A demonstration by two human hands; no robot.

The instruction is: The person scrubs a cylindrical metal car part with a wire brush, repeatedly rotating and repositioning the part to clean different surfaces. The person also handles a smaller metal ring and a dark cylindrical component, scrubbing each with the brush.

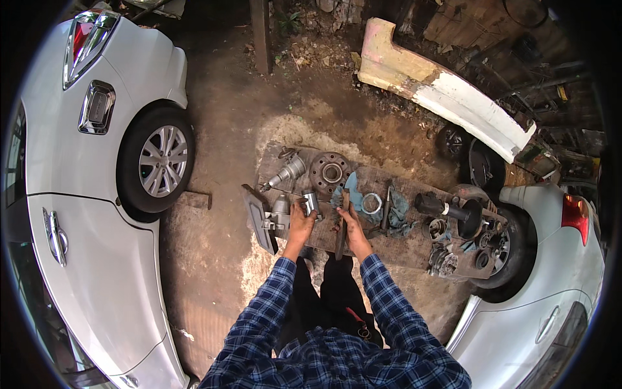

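Head view: your left hand (pixel 300 222) fingers close round the metal cylinder (pixel 311 202); right hand (pixel 353 227) grips the bar (pixel 342 223) just beside it. Steady the cylinder on the bench (pixel 402 249).

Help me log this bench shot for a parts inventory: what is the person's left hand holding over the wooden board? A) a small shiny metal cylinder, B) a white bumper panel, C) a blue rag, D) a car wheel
A: the left hand grips a small shiny metal cylinder above the wooden board, while the blue rag lies apart on the board beside the right hand.
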